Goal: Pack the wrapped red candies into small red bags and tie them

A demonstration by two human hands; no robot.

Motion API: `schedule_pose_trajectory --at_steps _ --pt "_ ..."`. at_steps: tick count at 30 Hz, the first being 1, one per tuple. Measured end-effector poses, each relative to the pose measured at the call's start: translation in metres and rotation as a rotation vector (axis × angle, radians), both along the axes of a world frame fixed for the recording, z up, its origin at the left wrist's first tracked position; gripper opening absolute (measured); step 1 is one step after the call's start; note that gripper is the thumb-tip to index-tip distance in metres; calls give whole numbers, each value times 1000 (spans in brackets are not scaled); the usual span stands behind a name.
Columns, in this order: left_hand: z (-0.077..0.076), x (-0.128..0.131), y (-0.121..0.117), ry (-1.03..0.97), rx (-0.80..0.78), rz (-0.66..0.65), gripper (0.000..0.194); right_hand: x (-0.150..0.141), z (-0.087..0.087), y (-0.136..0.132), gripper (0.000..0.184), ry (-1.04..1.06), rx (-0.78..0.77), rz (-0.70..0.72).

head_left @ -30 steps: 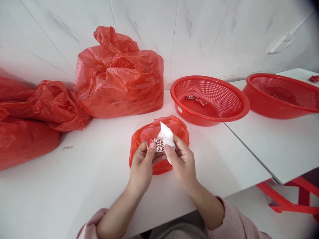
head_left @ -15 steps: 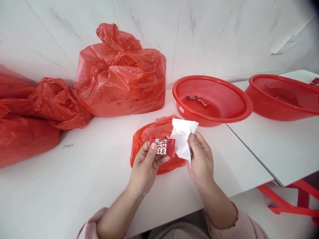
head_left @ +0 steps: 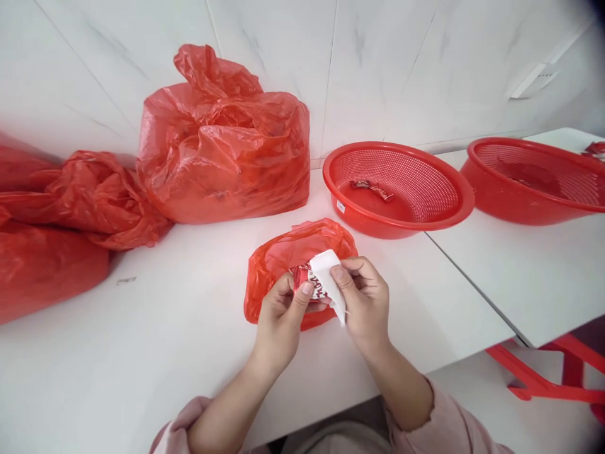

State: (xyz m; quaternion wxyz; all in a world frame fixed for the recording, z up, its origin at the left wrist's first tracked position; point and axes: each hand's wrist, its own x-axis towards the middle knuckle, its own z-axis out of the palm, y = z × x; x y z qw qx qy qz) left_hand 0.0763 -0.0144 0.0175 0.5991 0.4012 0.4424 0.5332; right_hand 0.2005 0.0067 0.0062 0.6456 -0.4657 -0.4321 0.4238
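Left hand [head_left: 278, 318] fingers pinching small red-and-white wrapped candy [head_left: 307, 284], right hand [head_left: 363, 299] fingers pressing white tissue [head_left: 327, 272] on it, above small red plastic bag [head_left: 278, 258] on table [head_left: 165, 328], red mesh basket [head_left: 439, 214] at two o'clock.

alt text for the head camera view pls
Two hands hold a small red-and-white wrapped candy: the left hand grips it while the right hand presses a white tissue on it, above a small red bag on a white table.

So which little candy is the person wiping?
On the white table, find the small open red plastic bag before the round red mesh basket. Above it, both hands pinch a red-and-white wrapped candy, unlike the basket's candies, half covered by white tissue.
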Motion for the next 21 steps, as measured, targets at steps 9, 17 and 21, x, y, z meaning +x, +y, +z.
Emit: schedule_pose_trajectory --at_steps 9,17,21 --pt "-2 4 -3 -24 -25 -58 25 20 3 10 27 -1 36 -275" --pt "-2 -7 4 -272 -160 13 15 171 5 37 6 -225 296 -951" --pt "0 -10 10 -365 -274 18 22 267 2 60 28 -557 -27 -1133"
